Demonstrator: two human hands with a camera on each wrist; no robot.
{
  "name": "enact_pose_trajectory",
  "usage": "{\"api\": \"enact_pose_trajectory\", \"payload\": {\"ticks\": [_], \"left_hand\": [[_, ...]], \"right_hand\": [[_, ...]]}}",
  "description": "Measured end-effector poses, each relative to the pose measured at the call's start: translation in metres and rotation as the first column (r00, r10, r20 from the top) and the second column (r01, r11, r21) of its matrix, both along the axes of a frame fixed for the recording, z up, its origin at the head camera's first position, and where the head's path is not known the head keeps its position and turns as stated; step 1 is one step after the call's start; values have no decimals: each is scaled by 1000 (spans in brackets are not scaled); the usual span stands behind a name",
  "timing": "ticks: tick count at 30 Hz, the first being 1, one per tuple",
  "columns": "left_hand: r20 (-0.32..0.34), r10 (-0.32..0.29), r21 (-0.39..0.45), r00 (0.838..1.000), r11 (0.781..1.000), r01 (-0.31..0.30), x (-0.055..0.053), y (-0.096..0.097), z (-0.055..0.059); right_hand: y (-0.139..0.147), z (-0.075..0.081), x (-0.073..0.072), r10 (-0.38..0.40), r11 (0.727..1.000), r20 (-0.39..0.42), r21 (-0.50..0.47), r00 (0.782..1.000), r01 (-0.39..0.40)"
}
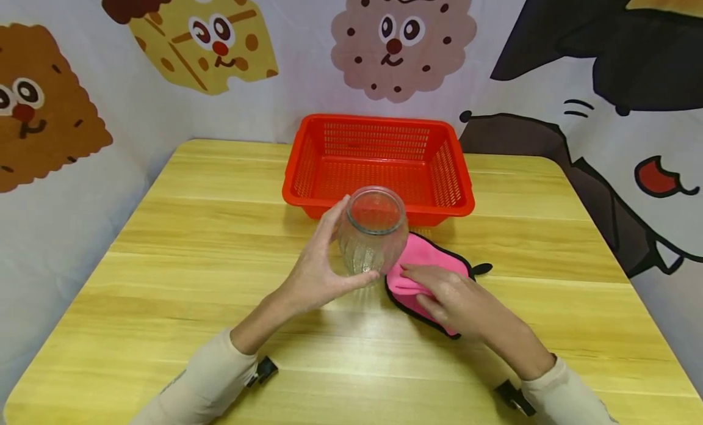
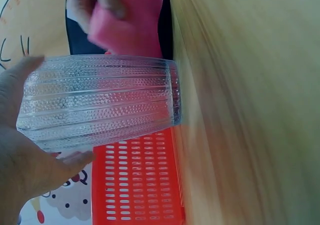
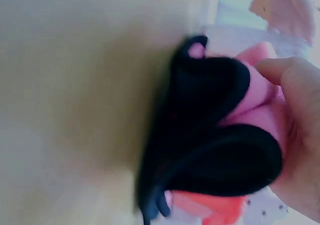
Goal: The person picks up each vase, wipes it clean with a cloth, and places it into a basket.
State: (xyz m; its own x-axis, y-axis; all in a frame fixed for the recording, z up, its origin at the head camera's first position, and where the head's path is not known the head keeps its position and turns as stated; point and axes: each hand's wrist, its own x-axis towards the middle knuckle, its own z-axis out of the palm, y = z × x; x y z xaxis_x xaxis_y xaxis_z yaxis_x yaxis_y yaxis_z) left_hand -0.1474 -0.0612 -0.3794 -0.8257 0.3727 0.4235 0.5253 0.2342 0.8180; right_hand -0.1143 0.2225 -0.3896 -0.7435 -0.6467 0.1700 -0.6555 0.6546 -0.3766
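A clear ribbed glass jar [image 1: 369,245] with a wide round mouth is upright, its mouth facing up. My left hand [image 1: 315,275] grips its side, with thumb and fingers spread around it. In the left wrist view the base of the jar [image 2: 100,102] is close to the tabletop; I cannot tell whether it touches. Just right of the jar lies a pink cloth [image 1: 436,254] with a black border and a small black loop. My right hand [image 1: 458,300] pinches this cloth, bunching it up into folds, as the right wrist view shows.
A red plastic basket [image 1: 379,210] with slotted walls stands behind the jar, near the back of the wooden table [image 1: 181,248]. Behind the table hangs a white backdrop [image 1: 302,65] printed with cartoon biscuits and cheese.
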Motion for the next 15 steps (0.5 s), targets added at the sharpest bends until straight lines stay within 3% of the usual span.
{"api": "enact_pose_trajectory", "payload": {"ticks": [5, 7, 9, 11, 12, 15], "left_hand": [[22, -21, 0, 1000, 1000, 21, -1, 0, -2], [21, -22, 0, 1000, 1000, 22, -2, 0, -2], [20, -20, -1, 1000, 1000, 20, -2, 0, -3], [20, -17, -2, 1000, 1000, 17, -2, 0, -3], [21, -15, -4, 1000, 1000, 15, -2, 0, -3], [27, -19, -2, 999, 1000, 19, -3, 0, -3]], "right_hand": [[20, 23, 6, -133, 984, 51, -114, 990, 138], [28, 32, 9, -203, 956, 106, -196, 973, 221], [35, 39, 10, -252, 902, 232, -294, 939, 315], [44, 40, 7, -240, 826, 404, -393, 883, 404], [49, 38, 5, -210, 777, 499, -437, 841, 453], [67, 25, -5, -91, 627, 735, -482, 672, 612]]}}
